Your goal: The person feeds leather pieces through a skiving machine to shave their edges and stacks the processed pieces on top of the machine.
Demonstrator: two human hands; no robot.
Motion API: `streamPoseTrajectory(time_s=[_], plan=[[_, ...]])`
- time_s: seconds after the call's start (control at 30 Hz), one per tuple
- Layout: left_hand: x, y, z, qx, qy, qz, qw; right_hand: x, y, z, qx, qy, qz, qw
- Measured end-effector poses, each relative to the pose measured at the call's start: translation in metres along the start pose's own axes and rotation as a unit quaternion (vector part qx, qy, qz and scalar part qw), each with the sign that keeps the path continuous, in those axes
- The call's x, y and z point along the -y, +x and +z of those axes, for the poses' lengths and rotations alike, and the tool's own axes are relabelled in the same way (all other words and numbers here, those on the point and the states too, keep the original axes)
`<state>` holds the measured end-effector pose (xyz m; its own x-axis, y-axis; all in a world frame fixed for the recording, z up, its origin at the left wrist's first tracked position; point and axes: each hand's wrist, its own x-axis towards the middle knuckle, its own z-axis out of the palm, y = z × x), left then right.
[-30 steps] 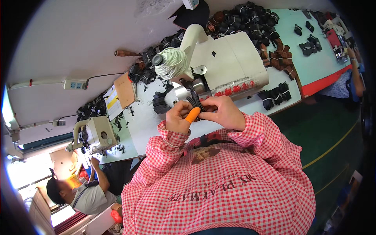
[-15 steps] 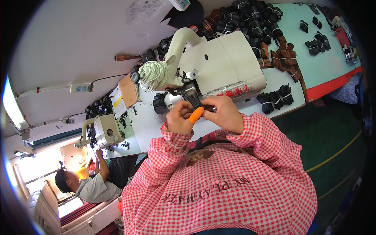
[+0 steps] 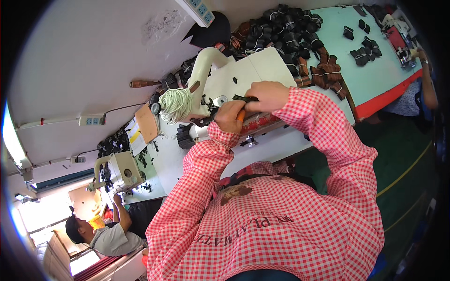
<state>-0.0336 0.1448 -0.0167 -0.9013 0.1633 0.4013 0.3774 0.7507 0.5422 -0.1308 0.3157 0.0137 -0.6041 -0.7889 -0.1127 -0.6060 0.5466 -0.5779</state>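
Note:
A small bundle of dark strips (image 3: 246, 99) shows between my two hands over the machine's near side. My right hand (image 3: 268, 96) has its fingers closed round the bundle's right end. Beside it, my left hand (image 3: 229, 116) is closed at the left end, an orange finger cot (image 3: 241, 115) on one finger. Most of the bundle is hidden by my fingers. Both hands are just in front of the cream sewing machine (image 3: 253, 70). A hank of pale green-white cord (image 3: 176, 105) hangs at its left end.
Black tied bundles (image 3: 293, 37) and brown ones (image 3: 328, 72) are heaped behind the machine. Another black bundle (image 3: 185, 136) lies left of my hands. A co-worker (image 3: 112, 236) sits at a second machine (image 3: 125, 172) on the left; another person's arm (image 3: 427, 86) shows at far right.
Both hands have risen and moved away from my body with the bundle, now over the machine's near side. My arms are stretched further out. The view has shifted slightly.

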Motion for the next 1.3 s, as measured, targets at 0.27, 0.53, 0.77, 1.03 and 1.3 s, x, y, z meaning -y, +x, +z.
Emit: streamPoseTrajectory(time_s=[0.27,0.53,0.77,1.03,1.3], plan=[[-0.017,0.003,0.013,-0.097,-0.007,-0.109,0.989,0.014,-0.019,0.016,-0.072,-0.039,0.068,0.994],[-0.036,-0.002,0.023,-0.156,-0.440,-0.346,0.814,0.038,-0.038,0.042,-0.251,0.097,0.033,0.963],[-0.021,-0.051,-0.020,-0.041,-0.486,-0.405,0.773,0.077,-0.048,0.018,-0.045,0.311,0.021,0.949],[0.004,-0.121,-0.061,0.189,-0.424,-0.429,0.775,0.068,0.119,0.092,0.027,0.066,0.265,0.962],[0.035,-0.122,-0.079,0.347,-0.406,-0.309,0.786,0.064,-0.053,0.133,-0.037,0.021,0.090,0.995]])
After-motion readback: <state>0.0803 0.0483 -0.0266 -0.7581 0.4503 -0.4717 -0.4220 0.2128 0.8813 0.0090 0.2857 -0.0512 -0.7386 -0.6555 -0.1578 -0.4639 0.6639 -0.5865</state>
